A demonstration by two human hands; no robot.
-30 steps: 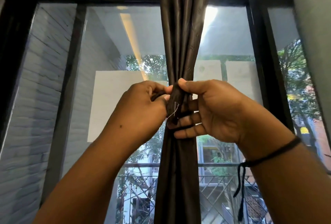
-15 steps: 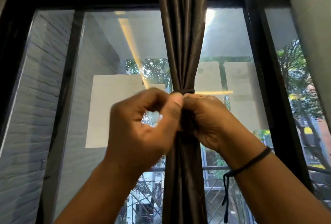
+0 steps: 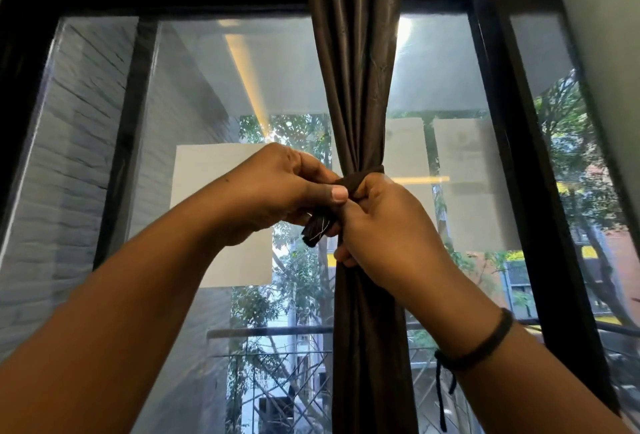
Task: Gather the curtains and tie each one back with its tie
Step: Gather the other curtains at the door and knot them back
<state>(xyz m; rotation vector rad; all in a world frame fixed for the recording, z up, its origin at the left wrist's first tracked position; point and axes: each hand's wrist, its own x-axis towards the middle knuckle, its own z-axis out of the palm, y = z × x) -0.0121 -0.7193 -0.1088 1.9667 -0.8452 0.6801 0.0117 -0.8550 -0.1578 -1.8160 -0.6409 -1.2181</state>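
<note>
- Pinching one end of the tie [image 3: 360,179], the left hand [image 3: 277,191] has its thumb pressed down over curled fingers; the frayed tip pokes out just below the thumb, so the grip looks set to keep that end taut while the knot is worked.
- The right hand [image 3: 384,236] is closed too, fingers curled round the tie and the bunched curtain [image 3: 356,94] right beside the left hand. Its fingertips are hidden behind the fabric, so exactly what they hold there cannot be told.
- Between and just above the two hands the tie wraps the curtain as a dark band, cinching the folds into a narrow waist. Keeping both hands tight against that waist probably stops the gathered folds from spreading before the knot is fixed.
- Above the hands the curtain fans wider toward the ceiling; below them it hangs as a slim column.
- A dark cord bracelet [image 3: 481,347] sits on the right wrist, its tail dangling down the forearm.
- Behind the curtain stands a black-framed window [image 3: 519,156], well beyond the hands, with trees and a railing outside.
- Only this one curtain shows; tying it seems near done but not yet finished.
</note>
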